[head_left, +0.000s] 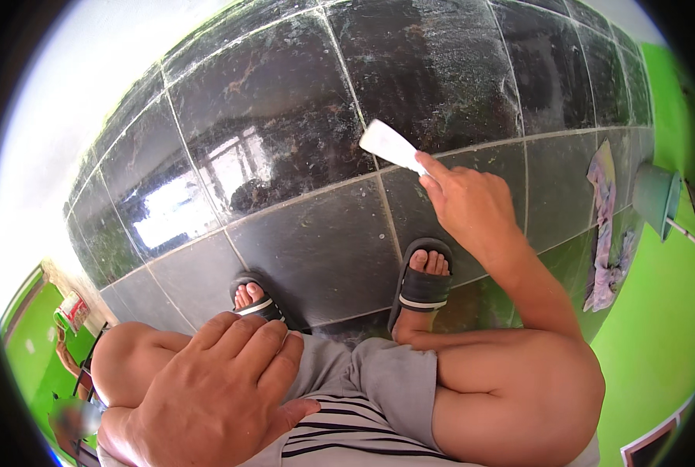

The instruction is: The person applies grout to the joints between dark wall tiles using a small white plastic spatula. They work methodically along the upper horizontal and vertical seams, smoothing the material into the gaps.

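Note:
My right hand [472, 204] is closed around the handle of a white scraper [392, 145]. Its wide flat blade points up and left, over the pale joint between glossy black tiles [262, 117] and the duller grey tiles [304, 237]. Whether the blade touches the tile, I cannot tell. My left hand [226, 385] holds nothing; its fingers are stretched out, back of the hand up, in front of my bent left leg and grey shorts. Pale smears and scratches mark the black tiles.
My sandalled feet [425, 284] stand on the grey tiles. To the right, a multicoloured cloth [601, 226] drapes over the tiles beside a green bucket-like container [659, 198]. A bright green wall [659, 296] borders that side. At far left is a red and white packet [71, 311].

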`<action>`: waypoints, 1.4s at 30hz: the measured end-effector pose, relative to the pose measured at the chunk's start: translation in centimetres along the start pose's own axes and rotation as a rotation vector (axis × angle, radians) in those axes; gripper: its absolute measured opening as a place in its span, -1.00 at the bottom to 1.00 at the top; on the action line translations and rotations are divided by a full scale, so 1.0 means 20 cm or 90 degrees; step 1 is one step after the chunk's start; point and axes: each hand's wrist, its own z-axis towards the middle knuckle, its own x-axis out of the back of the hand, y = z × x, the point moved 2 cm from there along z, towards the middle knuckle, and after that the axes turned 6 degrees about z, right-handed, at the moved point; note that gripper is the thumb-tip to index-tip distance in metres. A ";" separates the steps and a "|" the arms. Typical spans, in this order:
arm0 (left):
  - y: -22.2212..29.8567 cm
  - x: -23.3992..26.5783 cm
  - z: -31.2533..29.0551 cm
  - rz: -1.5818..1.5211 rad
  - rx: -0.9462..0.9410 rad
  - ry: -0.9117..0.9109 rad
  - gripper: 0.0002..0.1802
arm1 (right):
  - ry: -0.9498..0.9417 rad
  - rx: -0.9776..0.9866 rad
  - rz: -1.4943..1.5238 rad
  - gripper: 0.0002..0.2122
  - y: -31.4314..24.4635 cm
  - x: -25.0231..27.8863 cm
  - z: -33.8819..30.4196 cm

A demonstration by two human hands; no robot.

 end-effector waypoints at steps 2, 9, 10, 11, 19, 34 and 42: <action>0.00 -0.01 -0.02 0.014 0.042 0.006 -0.38 | -0.022 0.041 -0.008 -0.71 0.00 0.08 -0.05; 0.00 -0.01 -0.02 0.011 0.023 -0.020 -0.38 | -0.059 -0.016 0.007 -0.71 0.00 0.11 0.00; 0.00 -0.01 -0.02 0.012 0.032 -0.009 -0.38 | -0.062 -0.018 0.007 -0.71 0.00 0.12 -0.02; 0.00 -0.01 -0.02 0.012 0.041 0.001 -0.38 | -0.055 -0.021 0.005 -0.70 0.01 0.15 -0.04; -0.01 -0.02 -0.01 0.013 0.056 -0.002 -0.38 | 0.043 -0.094 -0.067 -0.69 0.18 0.17 -0.05; 0.03 -0.01 0.03 0.014 0.044 0.006 -0.37 | -0.034 -0.006 -0.005 -0.72 0.37 0.25 0.00; 0.04 -0.02 0.03 0.013 0.066 -0.002 -0.38 | -0.025 -0.015 -0.029 -0.73 0.43 0.30 0.06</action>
